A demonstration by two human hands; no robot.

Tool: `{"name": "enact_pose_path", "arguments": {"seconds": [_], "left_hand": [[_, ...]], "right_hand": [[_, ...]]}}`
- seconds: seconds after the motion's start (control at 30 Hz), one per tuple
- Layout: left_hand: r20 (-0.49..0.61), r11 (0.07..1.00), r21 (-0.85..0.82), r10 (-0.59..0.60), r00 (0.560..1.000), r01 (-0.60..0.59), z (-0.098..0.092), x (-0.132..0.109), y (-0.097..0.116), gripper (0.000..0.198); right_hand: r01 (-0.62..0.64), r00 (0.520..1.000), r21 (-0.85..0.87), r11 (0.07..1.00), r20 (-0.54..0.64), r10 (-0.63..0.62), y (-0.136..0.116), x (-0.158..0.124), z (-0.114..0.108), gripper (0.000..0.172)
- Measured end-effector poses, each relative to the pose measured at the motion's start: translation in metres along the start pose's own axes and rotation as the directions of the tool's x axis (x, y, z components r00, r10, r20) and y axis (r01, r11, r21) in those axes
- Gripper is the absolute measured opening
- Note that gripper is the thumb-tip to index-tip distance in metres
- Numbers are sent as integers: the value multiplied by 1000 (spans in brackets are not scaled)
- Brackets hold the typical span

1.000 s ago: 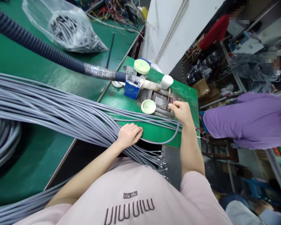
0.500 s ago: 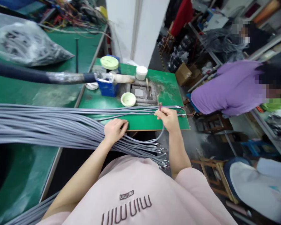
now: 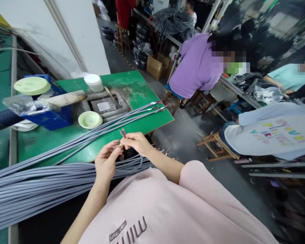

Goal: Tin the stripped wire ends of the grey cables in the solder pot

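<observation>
In front of my chest, my right hand point(image 3: 136, 143) pinches the end of a grey cable point(image 3: 140, 162), and its thin coloured wires point(image 3: 123, 132) stick up past the fingertips. My left hand point(image 3: 107, 158) meets it there, thumb and fingers closed on the wires at the cable's end; one looks green. Below both hands runs a thick bundle of grey cables point(image 3: 45, 183), their far ends partly hidden behind my right forearm. Several more grey cables point(image 3: 112, 126) lie across the green table point(image 3: 139, 88), with stripped wire ends near its right edge.
A square metal pot point(image 3: 104, 105) is set into the table, a stick across it. Around it stand a pale green bowl point(image 3: 90, 120), a white tub point(image 3: 94, 82) and a blue box point(image 3: 51, 117) with a duct. A person in purple point(image 3: 195, 67) sits beyond; wooden stools stand at right.
My right hand has brought the cable end left and towards me. My left hand has lifted off the bundle and now grips at the cable's wires. The view has turned right.
</observation>
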State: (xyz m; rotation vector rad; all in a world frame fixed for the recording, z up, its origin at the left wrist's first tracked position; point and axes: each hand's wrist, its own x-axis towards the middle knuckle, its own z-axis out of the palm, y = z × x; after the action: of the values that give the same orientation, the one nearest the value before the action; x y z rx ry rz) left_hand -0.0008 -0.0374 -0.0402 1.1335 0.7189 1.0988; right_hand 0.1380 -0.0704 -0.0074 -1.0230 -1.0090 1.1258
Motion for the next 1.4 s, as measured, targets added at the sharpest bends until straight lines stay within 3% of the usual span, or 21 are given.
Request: {"name": "enact_pose_path", "arguments": {"seconds": [0.17, 0.3, 0.43, 0.6, 0.73, 0.83, 1.0, 1.13, 1.33, 1.4], "left_hand": [[-19, 981, -191, -29, 999, 24, 9, -3, -1, 25], [-26, 974, -223, -31, 999, 24, 10, -8, -2, 17], [-17, 968, -248, -43, 999, 37, 11, -12, -1, 21], [-10, 946, -302, -125, 992, 116, 8, -14, 1, 23], [-38, 928, -341, -174, 984, 151, 3, -14, 5, 27], [3, 912, -372, -185, 983, 173, 2, -12, 7, 27], [65, 895, -325, -301, 951, 305, 8, -12, 1, 30], [95, 894, -278, -339, 936, 352, 12, -20, -10, 34], [-32, 890, -357, -316, 948, 284, 9, -23, -12, 25], [-12, 897, -334, -312, 950, 290, 9, -22, -11, 26]], "right_hand": [[-44, 998, 85, 995, 48, 40, 2, -7, 8, 43], [-41, 998, 75, 996, 40, 38, 6, -11, 10, 43], [-47, 999, 22, 999, 23, 46, 10, -14, 11, 41], [-58, 996, 7, 998, 63, 58, 13, -20, 12, 35], [-4, 996, -139, 990, 83, 16, 14, -31, 12, 27], [41, 995, -240, 970, 101, -17, 15, -38, 12, 22], [86, 991, -299, 950, 124, -51, 18, -47, 13, 18], [26, 994, -330, 944, 113, 12, 26, -57, 9, 19], [-58, 989, -365, 929, 106, 103, 33, -69, 4, 27], [-26, 984, -380, 925, 151, 89, 30, -70, 4, 27]]}}
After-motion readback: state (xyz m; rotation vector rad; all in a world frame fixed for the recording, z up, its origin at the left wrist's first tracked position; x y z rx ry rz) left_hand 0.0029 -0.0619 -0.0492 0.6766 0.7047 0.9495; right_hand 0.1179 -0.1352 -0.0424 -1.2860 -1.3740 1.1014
